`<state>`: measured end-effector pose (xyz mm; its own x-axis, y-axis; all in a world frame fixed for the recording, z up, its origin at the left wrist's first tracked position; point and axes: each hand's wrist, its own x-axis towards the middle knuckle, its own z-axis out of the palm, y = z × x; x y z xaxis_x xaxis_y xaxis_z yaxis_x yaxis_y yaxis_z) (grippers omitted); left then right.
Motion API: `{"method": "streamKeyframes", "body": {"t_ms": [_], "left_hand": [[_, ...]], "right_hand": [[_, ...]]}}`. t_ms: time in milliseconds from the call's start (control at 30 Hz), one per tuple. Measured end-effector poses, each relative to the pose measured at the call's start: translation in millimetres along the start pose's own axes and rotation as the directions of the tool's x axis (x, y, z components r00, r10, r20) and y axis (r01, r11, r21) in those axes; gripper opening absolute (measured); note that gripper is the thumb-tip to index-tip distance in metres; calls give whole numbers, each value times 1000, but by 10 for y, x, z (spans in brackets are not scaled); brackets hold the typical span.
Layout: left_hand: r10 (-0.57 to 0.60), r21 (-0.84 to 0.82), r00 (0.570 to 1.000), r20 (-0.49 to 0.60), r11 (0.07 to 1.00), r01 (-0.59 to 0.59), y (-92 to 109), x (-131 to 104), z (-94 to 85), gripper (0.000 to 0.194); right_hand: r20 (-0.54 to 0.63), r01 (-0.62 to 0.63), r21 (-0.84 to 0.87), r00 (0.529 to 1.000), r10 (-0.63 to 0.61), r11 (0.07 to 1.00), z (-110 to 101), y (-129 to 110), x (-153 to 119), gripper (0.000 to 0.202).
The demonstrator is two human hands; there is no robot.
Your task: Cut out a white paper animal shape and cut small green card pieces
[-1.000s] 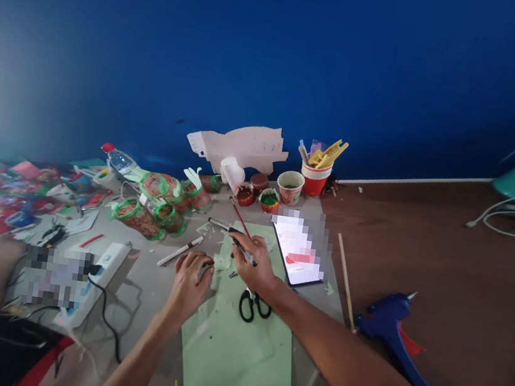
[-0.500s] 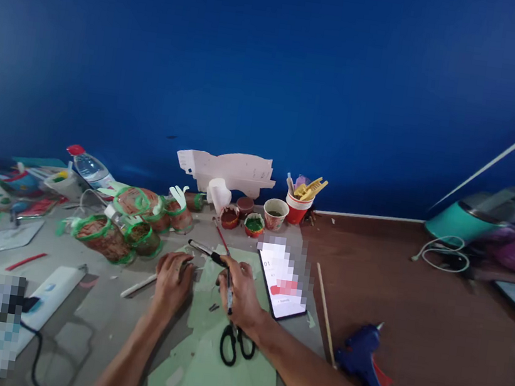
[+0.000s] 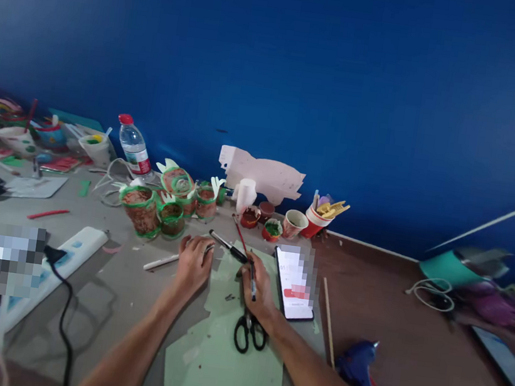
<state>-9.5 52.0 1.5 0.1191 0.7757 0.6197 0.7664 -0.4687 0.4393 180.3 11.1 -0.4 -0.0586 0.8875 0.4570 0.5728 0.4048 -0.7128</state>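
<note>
My right hand is closed around a pen with a clear barrel, pointing down. A black pen-like piece slants up to the left from the same fingers. Black-handled scissors lie on pale green paper just below this hand. My left hand rests at the paper's left edge, its fingers curled down. Whatever may be under its fingertips is hidden. A white stick lies against the left hand's outer side. Small dark scraps sit on the paper between the hands.
A lit phone lies right of the paper, beside a wooden stick and a blue glue gun. Behind stand brown-green painted cups, paint pots and a water bottle. A power strip lies left.
The view has turned left, so the table things appear further right, with more of the power strip showing. Both hands keep nearly the same pose; the right still grips the pen.
</note>
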Motion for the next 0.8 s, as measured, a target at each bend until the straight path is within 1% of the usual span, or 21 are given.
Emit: {"method": "streamKeyframes", "body": {"t_ms": [67, 167, 267, 333, 400, 467, 533, 600, 700, 767, 800], "left_hand": [[-3, -5, 1000, -7, 1000, 3, -6, -7, 8, 18], [-6, -5, 1000, -16, 1000, 6, -14, -13, 20, 19], [-13, -2, 1000, -19, 1000, 13, -9, -13, 20, 21], [-17, 1, 1000, -19, 1000, 17, 4, -8, 10, 21], [-18, 3, 1000, -12, 1000, 18, 23, -3, -5, 21], [-20, 0, 1000, -4, 1000, 20, 42, 1, -15, 21], [-26, -1, 1000, 1, 1000, 26, 56, 2, -18, 20], [-23, 0, 1000, 10, 1000, 23, 60, 1, -14, 20], [-3, -2, 1000, 26, 1000, 3, 55, 0, -1, 20], [-3, 4, 1000, 25, 1000, 3, 51, 0, 6, 20], [-8, 8, 1000, 21, 1000, 7, 51, -1, 7, 20]], "right_hand": [[0, 16, -7, 1000, -16, 1000, -2, -28, 4, 33], [9, -5, 17, 1000, 4, 1000, -33, -95, 3, 35], [25, -63, 102, 998, 61, 993, -88, -158, -4, 36], [19, -126, 203, 992, 125, 971, -130, -177, 10, 36], [8, -241, 352, 967, 254, 904, -173, -176, 51, 35], [22, -359, 500, 915, 403, 788, -213, -166, 118, 33], [47, -401, 569, 887, 459, 717, -245, -164, 196, 33], [78, -409, 594, 886, 457, 693, -260, -181, 269, 33], [151, -423, 586, 895, 419, 692, -245, -252, 352, 28], [223, -424, 546, 905, 363, 722, -216, -311, 381, 28], [256, -411, 511, 911, 323, 755, -199, -337, 386, 27]]}}
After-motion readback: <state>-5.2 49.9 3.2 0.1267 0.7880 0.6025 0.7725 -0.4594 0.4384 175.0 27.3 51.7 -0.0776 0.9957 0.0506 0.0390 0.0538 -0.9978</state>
